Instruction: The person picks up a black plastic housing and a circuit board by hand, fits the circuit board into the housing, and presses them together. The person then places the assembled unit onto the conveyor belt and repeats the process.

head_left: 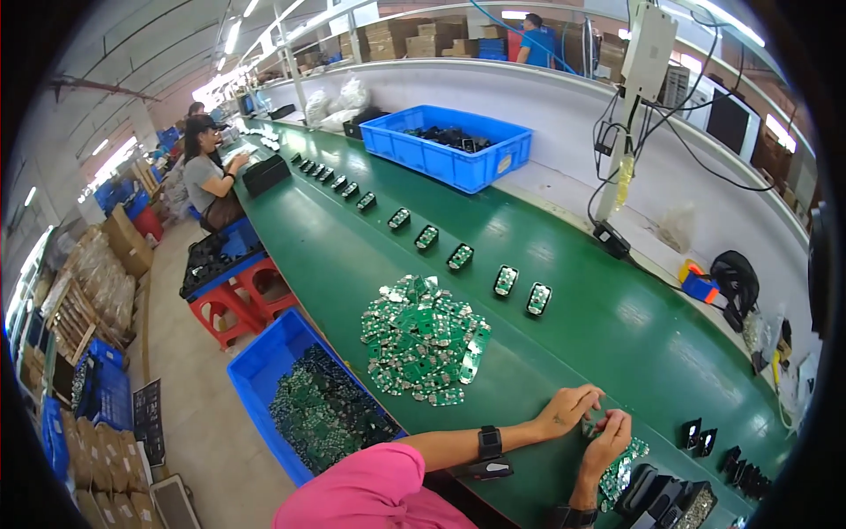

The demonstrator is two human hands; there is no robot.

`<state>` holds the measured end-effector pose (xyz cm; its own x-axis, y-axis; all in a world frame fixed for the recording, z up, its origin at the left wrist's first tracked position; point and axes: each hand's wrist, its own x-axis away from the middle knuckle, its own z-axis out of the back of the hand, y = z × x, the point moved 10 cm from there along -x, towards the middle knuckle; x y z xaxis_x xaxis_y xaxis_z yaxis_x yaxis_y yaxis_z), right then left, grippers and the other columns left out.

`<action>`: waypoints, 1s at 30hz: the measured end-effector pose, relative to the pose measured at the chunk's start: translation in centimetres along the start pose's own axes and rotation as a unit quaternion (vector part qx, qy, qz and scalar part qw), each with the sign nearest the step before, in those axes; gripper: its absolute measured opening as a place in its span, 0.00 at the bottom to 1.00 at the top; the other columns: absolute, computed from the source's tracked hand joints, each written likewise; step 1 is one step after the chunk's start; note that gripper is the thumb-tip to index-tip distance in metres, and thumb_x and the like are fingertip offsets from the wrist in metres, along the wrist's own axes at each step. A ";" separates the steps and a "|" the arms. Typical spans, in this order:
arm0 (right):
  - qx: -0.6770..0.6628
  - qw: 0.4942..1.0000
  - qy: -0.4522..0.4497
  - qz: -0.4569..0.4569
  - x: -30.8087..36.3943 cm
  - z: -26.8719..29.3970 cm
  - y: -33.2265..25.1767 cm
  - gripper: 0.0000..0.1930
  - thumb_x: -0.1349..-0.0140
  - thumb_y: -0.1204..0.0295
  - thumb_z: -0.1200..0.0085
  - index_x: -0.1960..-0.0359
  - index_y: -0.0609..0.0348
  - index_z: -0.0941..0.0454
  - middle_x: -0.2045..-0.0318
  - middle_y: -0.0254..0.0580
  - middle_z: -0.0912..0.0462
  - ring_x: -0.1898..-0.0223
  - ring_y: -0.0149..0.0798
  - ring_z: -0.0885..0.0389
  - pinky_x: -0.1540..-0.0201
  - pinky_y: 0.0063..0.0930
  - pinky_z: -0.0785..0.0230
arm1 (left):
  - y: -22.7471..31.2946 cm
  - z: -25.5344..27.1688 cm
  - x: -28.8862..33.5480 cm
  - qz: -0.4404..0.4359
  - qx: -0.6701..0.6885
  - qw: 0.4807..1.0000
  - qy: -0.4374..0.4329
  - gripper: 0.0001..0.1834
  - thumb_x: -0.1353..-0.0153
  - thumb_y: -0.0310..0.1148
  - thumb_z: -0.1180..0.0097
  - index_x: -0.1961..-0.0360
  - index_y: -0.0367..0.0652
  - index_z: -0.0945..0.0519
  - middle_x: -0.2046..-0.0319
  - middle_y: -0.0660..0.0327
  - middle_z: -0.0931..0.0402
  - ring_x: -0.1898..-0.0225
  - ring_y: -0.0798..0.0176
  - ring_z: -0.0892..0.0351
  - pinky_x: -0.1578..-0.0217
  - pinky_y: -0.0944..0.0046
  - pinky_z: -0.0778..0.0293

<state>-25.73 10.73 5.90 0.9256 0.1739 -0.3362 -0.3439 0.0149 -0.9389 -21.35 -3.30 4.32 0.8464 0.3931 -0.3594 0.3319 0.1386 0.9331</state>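
My left hand [568, 412] and my right hand [608, 448] are close together over the green workbench [520, 353]. Both have their fingers curled in a pinch. Whatever sits between the fingertips is small and mostly hidden; I cannot make it out. Beneath and beside my right hand lies a small pile of green circuit boards [624, 472]. A larger heap of green circuit boards [423, 339] spreads on the bench to the left of my hands. Black plastic housings [656, 494] lie to the right of my right forearm, beside a container of small metal parts [696, 507].
A row of black cases with boards inside [460, 257] runs along the bench. Blue bins stand at the back [423, 159] and at the near edge [256, 370], the latter full of boards. Black parts [696, 436] stand at right. A co-worker [207, 172] sits at the far left.
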 end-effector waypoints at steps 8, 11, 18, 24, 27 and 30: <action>0.019 0.998 -0.058 0.026 1.4 -1.5 0.1 0.15 0.27 0.71 0.56 0.72 0.65 0.27 0.84 0.32 0.30 0.85 0.23 0.36 0.83 0.23 0.47 | -1.9 0.1 0.0 0.096 0.010 0.995 0.001 0.18 0.27 0.39 0.56 0.69 0.33 0.27 0.78 0.57 0.22 0.79 0.65 0.21 0.76 0.64 0.27; 0.043 0.996 -0.073 0.012 1.4 -1.7 0.3 0.15 0.27 0.71 0.57 0.73 0.65 0.26 0.84 0.33 0.29 0.84 0.23 0.36 0.83 0.23 0.47 | -1.9 0.2 0.0 0.104 -0.023 0.994 0.015 0.18 0.28 0.39 0.54 0.70 0.34 0.28 0.81 0.51 0.25 0.80 0.54 0.22 0.78 0.58 0.30; 0.153 0.982 -0.108 0.036 1.9 -1.1 0.8 0.13 0.28 0.70 0.53 0.70 0.64 0.22 0.77 0.44 0.22 0.77 0.41 0.26 0.73 0.35 0.35 | -1.7 -0.8 0.9 0.052 -0.152 0.987 -0.005 0.15 0.30 0.39 0.51 0.69 0.38 0.28 0.78 0.46 0.28 0.74 0.38 0.26 0.75 0.47 0.32; 0.204 0.970 -0.126 0.040 2.6 -2.5 -2.3 0.14 0.31 0.68 0.50 0.71 0.64 0.19 0.71 0.53 0.16 0.72 0.55 0.19 0.68 0.42 0.26 | 0.0 0.1 2.2 0.041 -0.189 0.981 -0.017 0.11 0.33 0.36 0.49 0.70 0.41 0.24 0.78 0.52 0.30 0.78 0.46 0.28 0.77 0.51 0.33; 0.228 0.968 -0.107 0.016 2.7 -1.7 -1.6 0.13 0.31 0.69 0.50 0.71 0.63 0.19 0.70 0.53 0.15 0.71 0.54 0.18 0.66 0.43 0.24 | 0.8 -1.4 2.4 -0.044 -0.237 0.969 -0.052 0.08 0.35 0.32 0.49 0.67 0.41 0.20 0.75 0.55 0.32 0.82 0.56 0.33 0.82 0.57 0.36; 0.225 0.965 -0.097 0.092 3.0 -0.3 -1.5 0.11 0.31 0.71 0.50 0.71 0.63 0.21 0.75 0.50 0.20 0.76 0.50 0.23 0.72 0.41 0.30 | -1.9 -3.1 2.5 0.076 -0.172 0.979 -0.077 0.10 0.35 0.36 0.48 0.69 0.41 0.25 0.76 0.51 0.28 0.76 0.43 0.25 0.74 0.50 0.29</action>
<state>-22.39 10.95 6.24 0.8109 0.3938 -0.4329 -0.5731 0.3847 -0.7236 -21.15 0.23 1.72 0.9366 0.2949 -0.1893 0.0601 0.3970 0.9158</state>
